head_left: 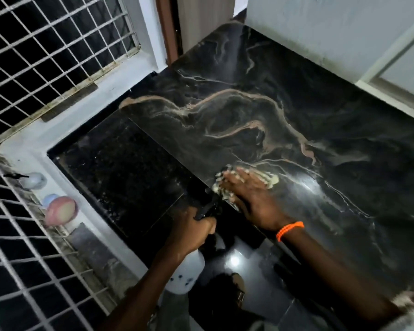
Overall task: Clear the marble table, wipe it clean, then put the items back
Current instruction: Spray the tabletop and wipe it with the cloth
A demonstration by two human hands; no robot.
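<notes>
The black marble table point(285, 96) with tan and white veins fills the upper right of the head view, and its top is bare. My right hand point(251, 199) lies flat near the table's left front corner, pressing a pale yellow cloth point(270, 180) onto the marble. An orange band circles that wrist. My left hand point(191, 231) grips the black trigger head of a white spray bottle point(185, 274), held just off the table's front left corner with the nozzle pointing toward the cloth.
A lower black speckled ledge point(120, 173) adjoins the table on the left. White window grilles point(46, 44) line the left wall. A pink and white round object point(61, 210) and a pale bottle point(34, 180) sit on the sill. A glossy dark floor point(234, 261) lies below.
</notes>
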